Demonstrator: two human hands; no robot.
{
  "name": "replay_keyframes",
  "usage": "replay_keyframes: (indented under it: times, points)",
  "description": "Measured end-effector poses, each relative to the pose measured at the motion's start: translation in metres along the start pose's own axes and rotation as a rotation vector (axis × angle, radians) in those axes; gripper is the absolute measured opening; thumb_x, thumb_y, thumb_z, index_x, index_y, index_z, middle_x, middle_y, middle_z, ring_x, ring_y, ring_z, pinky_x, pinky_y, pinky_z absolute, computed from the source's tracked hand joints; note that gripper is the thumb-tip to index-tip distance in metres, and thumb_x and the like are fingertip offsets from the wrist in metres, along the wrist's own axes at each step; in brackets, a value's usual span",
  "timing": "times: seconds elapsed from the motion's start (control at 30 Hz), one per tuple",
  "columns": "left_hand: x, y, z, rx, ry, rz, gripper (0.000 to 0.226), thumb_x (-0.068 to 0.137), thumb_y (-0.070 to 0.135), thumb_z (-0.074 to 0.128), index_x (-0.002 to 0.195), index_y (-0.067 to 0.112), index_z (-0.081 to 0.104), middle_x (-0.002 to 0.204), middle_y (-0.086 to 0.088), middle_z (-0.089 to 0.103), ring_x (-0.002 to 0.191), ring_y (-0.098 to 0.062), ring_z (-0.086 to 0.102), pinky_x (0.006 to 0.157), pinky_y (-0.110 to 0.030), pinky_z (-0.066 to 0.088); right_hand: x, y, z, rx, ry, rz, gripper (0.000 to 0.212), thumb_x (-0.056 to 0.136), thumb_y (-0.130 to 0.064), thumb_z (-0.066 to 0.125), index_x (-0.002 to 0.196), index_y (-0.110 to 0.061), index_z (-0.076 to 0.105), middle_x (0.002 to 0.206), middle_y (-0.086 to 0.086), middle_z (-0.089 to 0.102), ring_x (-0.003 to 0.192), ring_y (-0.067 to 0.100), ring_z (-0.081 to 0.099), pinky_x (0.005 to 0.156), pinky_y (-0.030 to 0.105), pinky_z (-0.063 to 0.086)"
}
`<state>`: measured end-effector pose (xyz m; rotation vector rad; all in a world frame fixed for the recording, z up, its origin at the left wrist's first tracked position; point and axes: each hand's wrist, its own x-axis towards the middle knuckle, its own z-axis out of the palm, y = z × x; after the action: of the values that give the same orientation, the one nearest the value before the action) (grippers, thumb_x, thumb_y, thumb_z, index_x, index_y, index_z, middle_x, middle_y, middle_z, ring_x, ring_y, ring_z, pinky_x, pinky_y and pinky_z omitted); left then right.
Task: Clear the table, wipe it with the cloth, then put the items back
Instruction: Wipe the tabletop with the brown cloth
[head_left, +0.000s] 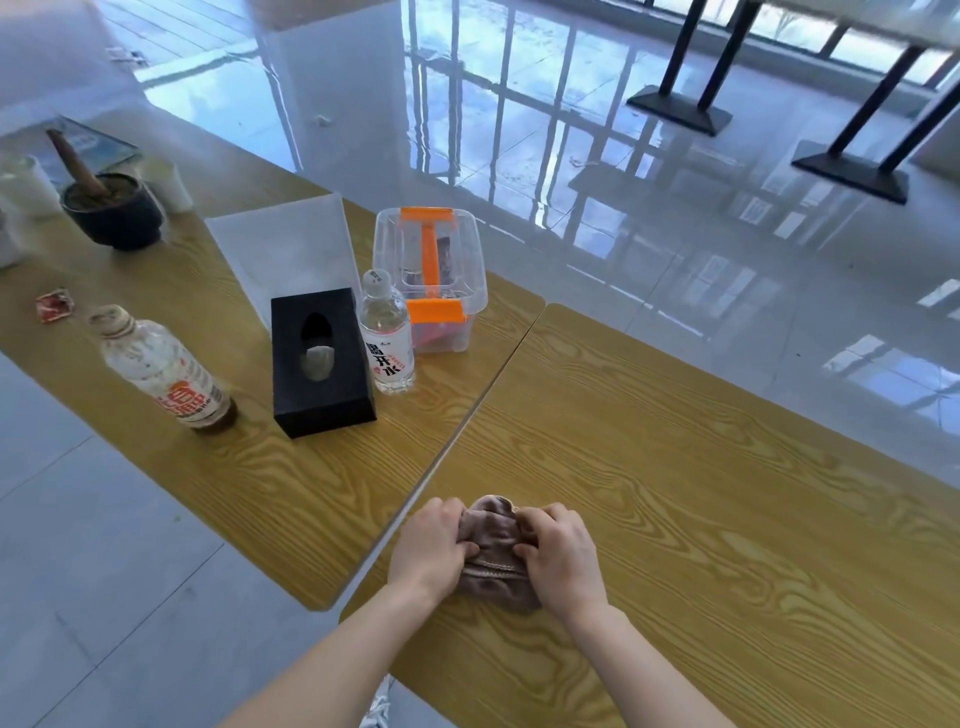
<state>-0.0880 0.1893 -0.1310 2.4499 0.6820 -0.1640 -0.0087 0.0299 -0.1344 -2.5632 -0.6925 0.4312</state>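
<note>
Head cam shows both hands, left hand (431, 540) and right hand (558, 553), fingers clamped on the bunched cloth (491, 545) sitting right between them, equally near, on the table (701, 467).

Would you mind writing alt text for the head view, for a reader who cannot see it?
Both hands, left and right, bunch a brown cloth on a bare wooden table. On the adjoining table to the left stand two bottles, a black tissue box and a clear bin.
</note>
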Motion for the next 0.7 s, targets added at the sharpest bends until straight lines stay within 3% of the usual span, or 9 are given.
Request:
replay_keyframes:
  times: [0.17, 0.4, 0.53, 0.7]
  points:
    - [0.001, -0.024, -0.016, -0.025, 0.073, -0.002, 0.02, 0.083, 0.031, 0.073, 0.094, 0.021, 0.059, 0.092, 0.005, 0.056, 0.09, -0.016, 0.054, 0.078, -0.029, 0.044, 0.016, -0.026, 0.011, -0.01, 0.034, -0.081, 0.037, 0.077, -0.012, 0.077, 0.11, -0.025, 0.067, 0.103, -0.005, 0.062, 0.098, 0.022, 0.054, 0.086, 0.034, 0.047]
    - [0.003, -0.056, -0.051, -0.114, 0.179, -0.086, 0.019, 0.084, 0.023, 0.072, 0.098, 0.023, 0.06, 0.094, 0.006, 0.053, 0.084, -0.015, 0.054, 0.074, -0.029, 0.045, 0.041, -0.074, 0.025, 0.05, -0.03, -0.132, 0.036, 0.078, -0.001, 0.063, 0.108, -0.022, 0.063, 0.098, 0.001, 0.055, 0.092, 0.026, 0.056, 0.074, 0.035, 0.047]
    - [0.0, -0.077, -0.071, -0.187, 0.241, -0.156, 0.018, 0.083, 0.021, 0.072, 0.096, 0.025, 0.061, 0.093, 0.007, 0.052, 0.083, -0.012, 0.054, 0.076, -0.03, 0.049, 0.055, -0.101, 0.032, 0.064, -0.038, -0.184, 0.041, 0.077, 0.001, 0.06, 0.111, -0.021, 0.063, 0.1, 0.002, 0.055, 0.092, 0.026, 0.056, 0.074, 0.033, 0.045]
    - [0.002, -0.099, -0.092, -0.201, 0.311, -0.193, 0.02, 0.082, 0.019, 0.074, 0.096, 0.024, 0.061, 0.09, 0.007, 0.053, 0.08, -0.011, 0.052, 0.068, -0.025, 0.041, 0.068, -0.13, 0.04, 0.084, -0.049, -0.233, 0.041, 0.078, 0.002, 0.059, 0.111, -0.021, 0.063, 0.102, 0.002, 0.056, 0.094, 0.026, 0.056, 0.075, 0.033, 0.045]
